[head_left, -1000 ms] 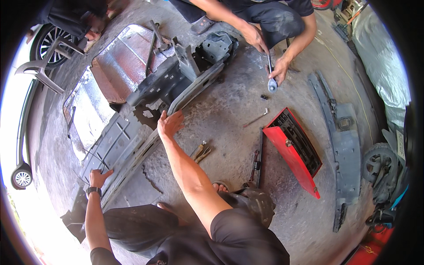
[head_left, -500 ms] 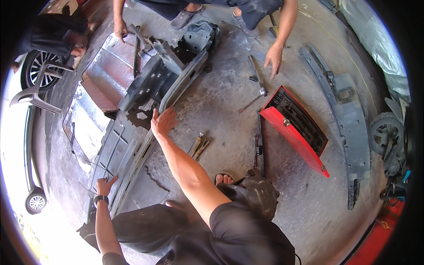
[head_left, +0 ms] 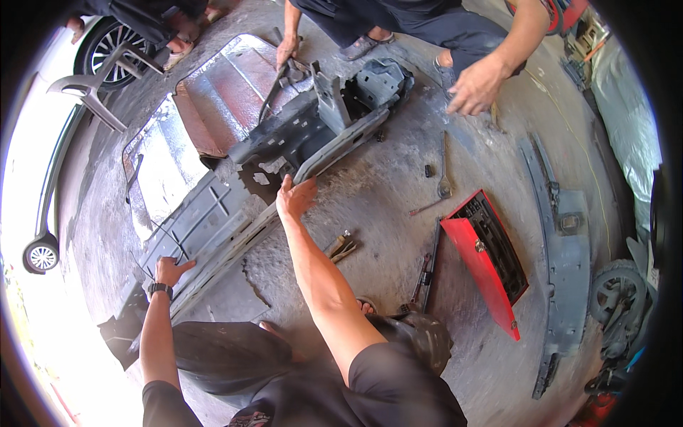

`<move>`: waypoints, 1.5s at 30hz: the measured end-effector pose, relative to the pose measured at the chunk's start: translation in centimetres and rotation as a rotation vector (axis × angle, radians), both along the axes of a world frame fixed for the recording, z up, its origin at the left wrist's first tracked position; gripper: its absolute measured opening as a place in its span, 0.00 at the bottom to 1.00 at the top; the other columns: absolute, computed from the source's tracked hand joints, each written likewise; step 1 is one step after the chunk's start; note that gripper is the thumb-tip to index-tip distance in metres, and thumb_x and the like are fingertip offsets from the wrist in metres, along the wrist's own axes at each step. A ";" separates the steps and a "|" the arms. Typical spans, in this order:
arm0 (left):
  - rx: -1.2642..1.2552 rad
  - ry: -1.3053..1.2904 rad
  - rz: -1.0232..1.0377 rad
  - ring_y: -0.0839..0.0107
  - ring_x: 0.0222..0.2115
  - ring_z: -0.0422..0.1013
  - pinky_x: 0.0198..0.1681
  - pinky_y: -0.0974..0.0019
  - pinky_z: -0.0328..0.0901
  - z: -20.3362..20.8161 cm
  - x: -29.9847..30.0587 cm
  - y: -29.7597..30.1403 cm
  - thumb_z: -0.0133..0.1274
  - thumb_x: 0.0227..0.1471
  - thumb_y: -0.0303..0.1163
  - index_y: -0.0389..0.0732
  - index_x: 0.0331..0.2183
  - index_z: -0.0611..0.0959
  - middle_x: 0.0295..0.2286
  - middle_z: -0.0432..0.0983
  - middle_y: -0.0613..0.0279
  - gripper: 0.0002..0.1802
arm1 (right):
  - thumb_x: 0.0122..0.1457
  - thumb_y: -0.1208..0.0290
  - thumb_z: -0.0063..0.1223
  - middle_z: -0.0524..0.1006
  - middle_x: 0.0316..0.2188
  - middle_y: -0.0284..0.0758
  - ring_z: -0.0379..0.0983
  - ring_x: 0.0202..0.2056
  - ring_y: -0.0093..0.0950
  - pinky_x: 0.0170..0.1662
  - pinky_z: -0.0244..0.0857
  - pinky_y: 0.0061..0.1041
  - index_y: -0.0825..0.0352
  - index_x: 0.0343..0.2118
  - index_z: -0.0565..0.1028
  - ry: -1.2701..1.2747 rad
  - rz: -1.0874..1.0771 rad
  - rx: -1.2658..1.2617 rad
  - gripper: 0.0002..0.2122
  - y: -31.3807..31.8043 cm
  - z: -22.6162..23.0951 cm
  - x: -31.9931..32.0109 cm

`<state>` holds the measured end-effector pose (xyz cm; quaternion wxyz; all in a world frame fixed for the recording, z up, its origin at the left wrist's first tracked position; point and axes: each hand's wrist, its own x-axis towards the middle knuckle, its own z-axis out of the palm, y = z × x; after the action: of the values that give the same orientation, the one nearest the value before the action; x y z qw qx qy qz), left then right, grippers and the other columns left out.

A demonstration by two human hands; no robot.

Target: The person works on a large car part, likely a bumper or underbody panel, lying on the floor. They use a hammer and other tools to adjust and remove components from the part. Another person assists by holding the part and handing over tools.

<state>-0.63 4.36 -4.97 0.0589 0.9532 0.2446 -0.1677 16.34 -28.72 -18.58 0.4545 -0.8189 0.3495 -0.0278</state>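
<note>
A long grey metal car body panel [head_left: 206, 213] lies slantwise on the floor in front of me. My left hand [head_left: 171, 272] grips its near left part, the thumb stretched out to the right. Farther along the same panel, my right hand [head_left: 295, 198] holds the long edge beside a torn, jagged gap. Both sets of fingertips are partly hidden. A dark boxed end section [head_left: 380, 82] forms the panel's far right end. Silvery foil sheeting [head_left: 228, 82] lies along the panel's far side.
A crouching co-worker's hand [head_left: 288, 50] holds a dark bar at the panel's far side; their other hand [head_left: 478, 85] hangs in the air. Right of me are a ratchet [head_left: 445, 186], an open red toolbox [head_left: 480, 267] and a long grey crossmember [head_left: 565, 270]. Pliers [head_left: 341, 248] lie nearer.
The view has swung, so the scene sits farther right and lower. The co-worker's free hand has drawn back toward their knee, its fingers curling. My hands stay on the panel.
</note>
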 end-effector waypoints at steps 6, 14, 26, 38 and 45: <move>-0.016 0.054 0.015 0.51 0.38 0.79 0.45 0.57 0.71 1.2 0.7 -1.5 0.71 0.29 0.60 0.23 0.39 0.83 0.35 0.80 0.35 0.48 | 0.60 0.49 0.51 0.62 0.58 0.48 0.58 0.60 0.44 0.58 0.53 0.57 0.71 0.63 0.53 -0.066 -0.037 -0.081 0.37 0.1 -1.3 0.3; -0.030 -0.039 0.008 0.50 0.38 0.79 0.44 0.57 0.71 0.3 -0.1 -0.4 0.71 0.29 0.60 0.22 0.38 0.83 0.33 0.80 0.34 0.48 | 0.59 0.49 0.52 0.63 0.57 0.49 0.60 0.59 0.45 0.57 0.53 0.59 0.71 0.63 0.53 -0.060 -0.023 -0.032 0.37 -0.2 -0.5 -0.1; -0.029 -0.056 -0.020 0.51 0.36 0.79 0.43 0.58 0.72 0.3 -0.1 -0.5 0.71 0.30 0.60 0.22 0.38 0.83 0.32 0.80 0.35 0.48 | 0.59 0.50 0.53 0.64 0.56 0.51 0.59 0.59 0.48 0.58 0.52 0.58 0.73 0.62 0.55 -0.050 -0.012 0.049 0.37 -0.6 0.3 -0.2; -0.036 -0.062 -0.014 0.51 0.35 0.79 0.41 0.57 0.72 0.3 -0.2 -0.7 0.71 0.30 0.60 0.21 0.37 0.83 0.31 0.80 0.35 0.48 | 0.59 0.50 0.52 0.63 0.57 0.50 0.58 0.60 0.47 0.59 0.52 0.55 0.72 0.63 0.53 -0.045 0.014 0.072 0.38 -1.0 0.7 -0.3; -0.022 -0.047 -0.014 0.50 0.35 0.79 0.42 0.57 0.72 0.1 -0.1 -0.2 0.71 0.30 0.60 0.22 0.38 0.83 0.31 0.80 0.36 0.48 | 0.61 0.46 0.48 0.63 0.57 0.50 0.56 0.61 0.47 0.61 0.48 0.58 0.73 0.63 0.53 -0.076 0.008 0.083 0.38 -0.8 0.7 -0.5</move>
<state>-0.77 4.14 -4.83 0.0740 0.9578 0.2347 -0.1482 15.88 -29.50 -17.90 0.5013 -0.7990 0.3295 -0.0424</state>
